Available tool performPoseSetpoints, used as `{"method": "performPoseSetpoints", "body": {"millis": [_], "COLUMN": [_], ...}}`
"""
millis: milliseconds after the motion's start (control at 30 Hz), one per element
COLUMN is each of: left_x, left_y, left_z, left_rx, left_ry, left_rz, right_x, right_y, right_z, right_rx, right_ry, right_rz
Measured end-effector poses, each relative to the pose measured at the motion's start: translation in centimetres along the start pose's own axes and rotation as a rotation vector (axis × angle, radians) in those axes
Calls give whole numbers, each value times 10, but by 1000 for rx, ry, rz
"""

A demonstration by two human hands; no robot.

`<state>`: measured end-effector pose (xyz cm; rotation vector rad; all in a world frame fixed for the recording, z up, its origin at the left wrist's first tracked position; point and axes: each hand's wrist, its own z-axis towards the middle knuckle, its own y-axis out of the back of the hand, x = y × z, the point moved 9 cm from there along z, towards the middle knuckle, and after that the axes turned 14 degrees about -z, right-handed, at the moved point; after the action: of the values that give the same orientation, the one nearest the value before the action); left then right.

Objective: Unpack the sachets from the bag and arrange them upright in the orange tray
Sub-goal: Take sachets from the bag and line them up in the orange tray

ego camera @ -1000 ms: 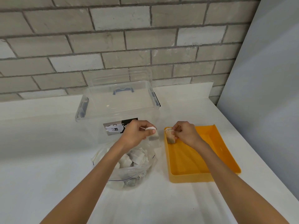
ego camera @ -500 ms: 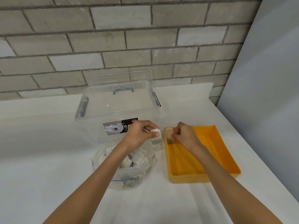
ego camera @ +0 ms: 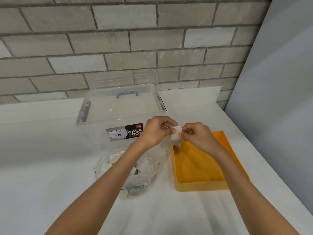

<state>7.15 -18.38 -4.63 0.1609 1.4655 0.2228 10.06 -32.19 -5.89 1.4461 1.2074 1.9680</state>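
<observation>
Your white bench carries a clear lidded storage box at 12 o'clock, against the brick wall. The orange tray lies at 2 o'clock from you, well right of the clear plastic bag, which sits just in front of the box with white sachets heaped inside. Both your forearms reach forward and converge above the tray's far-left corner. Your left hand is curled, wrist bent slightly right; your right hand mirrors it, knuckles up. Each grip is closed on the same white sachet, pinched between thumb and fingertips from either side, hanging upright over the tray's rim. A second sachet seems to stand below it in that corner, though it is mostly hidden.
</observation>
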Motion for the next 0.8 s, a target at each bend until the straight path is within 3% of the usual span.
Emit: {"method": "performPoseSetpoints", "body": {"millis": [333,800], "left_x": [59,67], "left_y": [-12,-26], "left_z": [-21,-29], "left_rx": [-5,21], "left_ry": [280,303], "left_rz": [54,12], "right_x": [-48,-47], "right_y": [-36,-63], "right_z": [0,11], "right_rx": [165,161], "right_ry": [-177,-280], "right_rz": [-10,27]}}
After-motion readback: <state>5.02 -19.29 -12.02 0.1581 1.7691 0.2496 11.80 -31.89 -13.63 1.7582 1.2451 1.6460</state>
